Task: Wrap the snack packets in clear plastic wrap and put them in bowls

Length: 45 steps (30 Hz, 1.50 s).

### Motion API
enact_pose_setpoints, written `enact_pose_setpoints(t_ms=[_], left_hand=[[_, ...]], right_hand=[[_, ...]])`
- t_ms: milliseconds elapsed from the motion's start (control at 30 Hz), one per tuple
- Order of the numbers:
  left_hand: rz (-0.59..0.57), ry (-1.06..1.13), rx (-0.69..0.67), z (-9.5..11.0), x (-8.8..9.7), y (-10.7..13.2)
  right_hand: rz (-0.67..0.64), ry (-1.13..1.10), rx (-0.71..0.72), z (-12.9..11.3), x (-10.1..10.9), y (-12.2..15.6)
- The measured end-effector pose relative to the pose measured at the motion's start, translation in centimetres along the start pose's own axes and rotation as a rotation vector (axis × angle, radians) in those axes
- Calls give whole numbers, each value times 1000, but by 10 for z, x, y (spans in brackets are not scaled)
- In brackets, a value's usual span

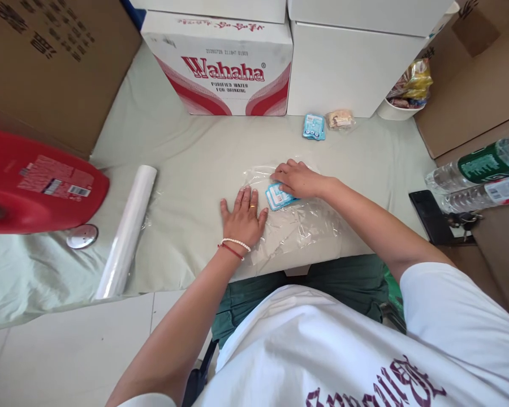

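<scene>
A sheet of clear plastic film (318, 226) lies crinkled on the cloth in front of me. On it sits a small stack of blue-and-white packets (279, 196), partly covered by my right hand (297, 180). The fingers of that hand are bent over the far side of the packets, and its thumb rests on top of them; the undersides of the fingers are hidden. My left hand (242, 217) lies flat, palm down with fingers spread, at the left edge of the film, just left of the packets. It holds nothing.
A white film roll (129, 232) lies at left, near a red jug (42, 181) and a round lid (82, 236). Behind stand a Wahaha carton (220, 68), more blue packets (314, 126) and a wrapped snack (340, 119). Bottles (487, 164) and a phone (430, 216) are at right.
</scene>
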<state>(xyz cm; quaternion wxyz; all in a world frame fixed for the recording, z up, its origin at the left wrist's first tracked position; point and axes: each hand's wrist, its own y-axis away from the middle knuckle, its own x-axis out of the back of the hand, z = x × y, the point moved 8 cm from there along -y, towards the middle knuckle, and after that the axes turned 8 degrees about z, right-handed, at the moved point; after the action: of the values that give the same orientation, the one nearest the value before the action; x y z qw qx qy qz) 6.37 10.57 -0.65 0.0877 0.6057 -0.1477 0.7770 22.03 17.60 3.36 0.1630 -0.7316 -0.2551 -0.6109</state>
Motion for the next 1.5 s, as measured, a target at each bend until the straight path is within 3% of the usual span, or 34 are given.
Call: enact_pose_setpoints(t_ms=[100,167,233,300,433,533,667,767,900,1000,1133,1200,1367,1500], left_hand=[[-8,9,12,-1,2,0],[-15,31,25,-3,4,-1],[-27,81,51,-7,4,-2],[-38,149,86,-16,3,-4],[-4,239,93,-41,0,-12],[76,292,38,-60,3,-19],[203,316,-5,-71,23,-17],[235,290,-176,-55,44,3],[-13,364,-511,-26,41,47],[-100,396,-532,-29,32,62],[-57,393,-395,-43,30,45],[-90,350,-346,-43,27,30],[-236,301,-379,-29,20,3],[-155,427,-346,-36,29,-5]], right_hand=[[210,-113,-111,10,29,19],[384,-214,-211,21,49,49],[472,-325,-291,28,53,90],[430,-429,-274,22,39,131],[288,-425,-181,-5,-12,197],[377,-386,-223,-11,-35,216],[566,-379,-159,-10,-31,208],[576,-388,-92,-8,-18,196],[532,-458,-37,-4,5,183],[498,-547,-60,4,21,172],[427,-618,-141,18,35,148],[395,-615,-172,23,41,136],[386,-582,-212,31,56,116],[384,-548,-244,39,59,114]])
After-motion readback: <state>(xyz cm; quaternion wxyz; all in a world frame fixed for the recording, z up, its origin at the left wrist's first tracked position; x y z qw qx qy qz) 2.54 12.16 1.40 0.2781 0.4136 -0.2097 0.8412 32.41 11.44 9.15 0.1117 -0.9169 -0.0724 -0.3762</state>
